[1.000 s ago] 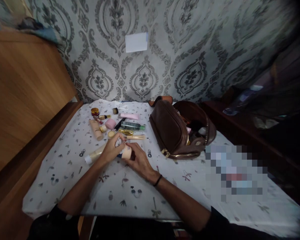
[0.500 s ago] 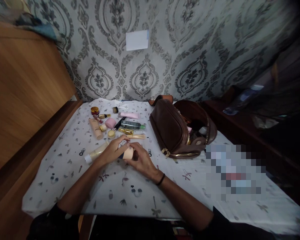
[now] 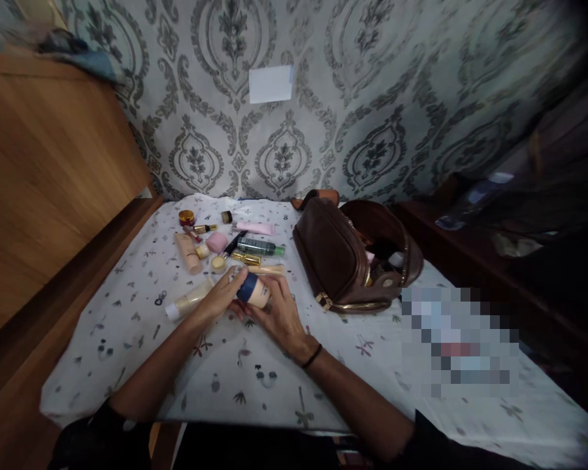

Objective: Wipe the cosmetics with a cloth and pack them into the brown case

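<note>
A small bottle [image 3: 255,292], cream-coloured with a dark blue band, is held between my two hands above the cloth. My left hand [image 3: 223,294] closes on its banded end, thumb on top. My right hand [image 3: 280,314] wraps the cream end, a dark band round the wrist. Near my left forearm lies a pale tube with a white cap [image 3: 185,301]. Just beyond my fingers are a round yellow pot [image 3: 218,263], a gold tube [image 3: 246,258], a green bottle [image 3: 259,246] and a slim beige item [image 3: 269,269], partly behind my hand.
An open brown leather bag [image 3: 330,251] with items inside stands to the right. Farther back lie a peach tube [image 3: 188,253], a pink tube [image 3: 255,228], a pink pot [image 3: 217,242] and a red-gold jar [image 3: 186,217]. A wooden cabinet [image 3: 53,163] borders the left; a blurred patch [image 3: 460,343] is at right.
The bottle has turned in my hands, so its blue band and printed side now show more. My right hand has shifted round it. The items on the cloth stay put.
</note>
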`<state>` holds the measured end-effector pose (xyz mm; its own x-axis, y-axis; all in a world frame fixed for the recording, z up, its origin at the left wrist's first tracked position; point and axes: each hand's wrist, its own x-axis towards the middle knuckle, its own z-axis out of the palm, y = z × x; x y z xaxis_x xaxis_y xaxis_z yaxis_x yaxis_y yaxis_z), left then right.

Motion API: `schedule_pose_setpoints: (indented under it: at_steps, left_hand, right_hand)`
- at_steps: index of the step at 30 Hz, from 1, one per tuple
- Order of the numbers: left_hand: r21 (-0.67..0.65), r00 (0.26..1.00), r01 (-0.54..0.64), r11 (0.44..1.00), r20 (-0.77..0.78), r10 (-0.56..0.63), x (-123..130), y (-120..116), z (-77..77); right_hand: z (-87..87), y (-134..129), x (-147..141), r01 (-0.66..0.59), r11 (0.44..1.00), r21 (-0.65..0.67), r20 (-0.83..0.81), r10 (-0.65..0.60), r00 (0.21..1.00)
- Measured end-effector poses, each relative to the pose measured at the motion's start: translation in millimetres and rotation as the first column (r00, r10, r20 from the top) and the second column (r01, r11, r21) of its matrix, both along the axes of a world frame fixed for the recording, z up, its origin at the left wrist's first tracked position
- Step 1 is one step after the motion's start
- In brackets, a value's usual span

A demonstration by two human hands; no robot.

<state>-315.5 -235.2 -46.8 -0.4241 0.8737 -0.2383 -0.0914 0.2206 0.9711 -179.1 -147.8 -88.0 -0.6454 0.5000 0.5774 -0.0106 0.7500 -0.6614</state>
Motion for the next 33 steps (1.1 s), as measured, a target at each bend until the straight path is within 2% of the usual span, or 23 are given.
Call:
schedule_pose_setpoints:
  at_steps: [2, 4, 8, 10, 12, 15, 17, 20, 23, 26, 31, 33]
  left_hand:
    - [0.011, 0.996, 0.008, 1.000, -0.083, -0.007, 4.2, -0.8, 2.3]
    - [0.037, 0.970, 0.031, 0.999, -0.243, -0.021, 8.1, -2.2, 3.6]
    - [0.184, 0.800, 0.053, 0.981, -0.596, 0.068, 12.5, -5.0, 1.6]
    - [0.200, 0.726, 0.045, 0.979, -0.679, 0.105, 12.2, -5.6, -0.6]
    - [0.175, 0.689, 0.009, 0.985, -0.714, 0.121, 10.7, -6.0, -2.8]
    - [0.175, 0.646, -0.075, 0.982, -0.741, 0.182, 7.4, -6.4, -5.4]
    - [0.181, 0.597, -0.117, 0.977, -0.773, 0.215, 5.4, -6.3, -7.0]
    - [0.154, 0.539, -0.114, 0.981, -0.820, 0.191, 3.7, -5.3, -8.2]
    - [0.177, 0.524, -0.047, 0.983, -0.833, 0.175, 3.7, -3.8, -7.2]
    - [0.253, 0.542, 0.036, 0.967, -0.818, 0.194, 3.8, -2.9, -5.8]
    - [0.293, 0.566, 0.120, 0.949, -0.805, 0.177, 0.6, -3.2, -7.2]
    - [0.304, 0.568, 0.151, 0.941, -0.805, 0.169, -2.2, -3.3, -8.3]
  right_hand:
    - [2.5, 0.4, -1.3, 0.031, 0.997, -0.067, -0.015, -0.032, 0.999]
    - [3.5, 1.0, -2.5, 0.039, 0.990, -0.135, -0.020, -0.042, 0.999]
    - [1.7, 1.7, -4.7, -0.003, 0.945, -0.328, -0.033, -0.008, 0.999]
    - [1.8, 1.7, -5.5, -0.060, 0.886, -0.460, -0.048, 0.043, 0.998]
    - [4.0, 1.4, -5.7, -0.139, 0.803, -0.579, -0.086, 0.109, 0.990]
    - [9.2, 1.2, -5.0, -0.236, 0.719, -0.654, -0.154, 0.179, 0.972]
    - [11.8, 1.9, -4.3, -0.259, 0.712, -0.653, -0.162, 0.202, 0.966]
    - [11.5, 5.0, -3.5, -0.234, 0.733, -0.638, -0.113, 0.212, 0.971]
    - [7.3, 10.7, -3.0, -0.185, 0.770, -0.610, -0.021, 0.218, 0.976]
    - [3.0, 18.7, -2.4, -0.175, 0.799, -0.575, 0.000, 0.214, 0.977]
    - [1.3, 31.8, -0.9, -0.252, 0.748, -0.614, -0.074, 0.263, 0.962]
    - [1.0, 34.3, -0.3, -0.242, 0.738, -0.630, -0.071, 0.255, 0.964]
